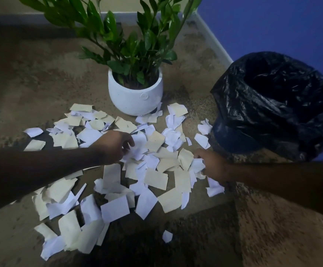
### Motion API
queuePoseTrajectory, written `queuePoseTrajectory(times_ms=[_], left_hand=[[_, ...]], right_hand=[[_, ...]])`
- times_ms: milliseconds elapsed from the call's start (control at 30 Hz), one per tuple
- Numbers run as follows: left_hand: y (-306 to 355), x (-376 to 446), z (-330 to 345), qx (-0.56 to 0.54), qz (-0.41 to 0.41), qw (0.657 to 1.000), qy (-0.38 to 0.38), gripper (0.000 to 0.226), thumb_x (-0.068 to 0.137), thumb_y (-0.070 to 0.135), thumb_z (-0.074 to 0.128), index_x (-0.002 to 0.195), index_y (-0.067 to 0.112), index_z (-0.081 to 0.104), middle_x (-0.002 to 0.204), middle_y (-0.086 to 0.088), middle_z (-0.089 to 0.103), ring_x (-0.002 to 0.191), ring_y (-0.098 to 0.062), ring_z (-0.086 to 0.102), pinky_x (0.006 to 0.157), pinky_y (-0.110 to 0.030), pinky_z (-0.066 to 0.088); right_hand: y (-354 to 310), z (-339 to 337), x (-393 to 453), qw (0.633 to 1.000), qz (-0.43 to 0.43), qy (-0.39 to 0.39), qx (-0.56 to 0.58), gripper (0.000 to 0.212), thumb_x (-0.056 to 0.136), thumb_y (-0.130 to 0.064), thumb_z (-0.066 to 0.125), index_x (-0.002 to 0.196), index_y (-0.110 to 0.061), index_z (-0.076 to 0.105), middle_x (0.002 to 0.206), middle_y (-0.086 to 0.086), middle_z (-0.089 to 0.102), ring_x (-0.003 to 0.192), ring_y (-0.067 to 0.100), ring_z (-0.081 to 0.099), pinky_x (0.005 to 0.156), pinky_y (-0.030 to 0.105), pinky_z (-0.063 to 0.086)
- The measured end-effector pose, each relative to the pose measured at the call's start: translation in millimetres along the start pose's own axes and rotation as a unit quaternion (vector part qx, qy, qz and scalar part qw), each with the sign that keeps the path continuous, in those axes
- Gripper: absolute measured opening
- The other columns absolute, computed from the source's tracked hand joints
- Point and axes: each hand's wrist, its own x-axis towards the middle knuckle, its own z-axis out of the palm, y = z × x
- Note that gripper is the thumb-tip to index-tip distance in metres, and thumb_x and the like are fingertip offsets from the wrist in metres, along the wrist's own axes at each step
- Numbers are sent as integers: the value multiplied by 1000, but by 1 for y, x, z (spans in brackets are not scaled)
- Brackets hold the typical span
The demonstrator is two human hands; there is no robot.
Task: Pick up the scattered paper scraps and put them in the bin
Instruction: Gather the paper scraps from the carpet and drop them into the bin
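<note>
Several white and cream paper scraps (154,178) lie scattered over the brown carpet in front of me. My left hand (114,145) reaches into the middle of the pile, its fingers curled down onto white scraps (139,143). My right hand (212,164) is at the right side of the pile and pinches a white scrap (197,164). The bin (278,105), lined with a black plastic bag and open at the top, stands on the floor at the right, just beyond my right hand.
A white pot (135,97) with a green leafy plant stands right behind the scraps. A pale skirting board (212,39) runs along the blue wall at the back right. Bare carpet (262,228) lies at the near right and far left.
</note>
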Motion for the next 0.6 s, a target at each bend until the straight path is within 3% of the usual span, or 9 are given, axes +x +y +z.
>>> queuePoseTrajectory(times_ms=[133,233,300,367,467,533,600], left_hand=[[1,2,-3,-1,-24,1000,4,17,83,11,69,99,12,74,95,-1,74,81,-13,62,76,-22,48],[2,4,-4,4,-27,999,-17,11,85,20,69,91,14,75,92,-1,75,82,-15,64,76,-25,49],[2,4,-3,56,-18,997,-40,13,85,28,67,91,19,74,97,-1,71,87,-16,63,75,-26,48],[0,3,1,125,-5,990,-64,30,81,43,70,105,25,67,112,0,60,99,-19,58,80,-32,50],[-5,2,9,153,-11,982,-106,82,69,58,76,138,32,42,143,-2,40,122,-26,50,93,-40,51],[-10,1,15,147,-13,981,-127,92,65,56,80,142,35,35,151,-3,31,129,-30,45,97,-43,50],[-14,-4,22,164,-12,978,-129,79,67,48,81,135,36,43,149,-2,33,128,-30,41,97,-44,50]], right_hand=[[1,-19,8,995,-42,35,88,28,85,8,61,109,-3,68,102,13,63,97,29,61,71,19,40],[-4,-34,14,992,-37,95,79,28,88,6,56,114,5,66,111,21,65,106,35,60,77,22,40],[-9,-42,17,986,-3,145,87,30,89,0,54,117,0,64,114,21,65,108,36,59,81,24,44],[-15,-46,17,973,-15,187,133,26,89,6,52,112,6,64,111,25,65,104,38,60,75,18,45],[-27,-49,18,963,-54,186,188,24,86,18,47,106,19,61,108,39,61,90,39,58,58,5,37],[-34,-45,20,970,-64,163,171,31,87,14,50,115,12,61,117,32,59,94,32,54,71,15,41],[-42,-36,20,983,-75,129,108,47,84,5,59,130,-3,55,130,20,51,112,28,53,87,20,42]])
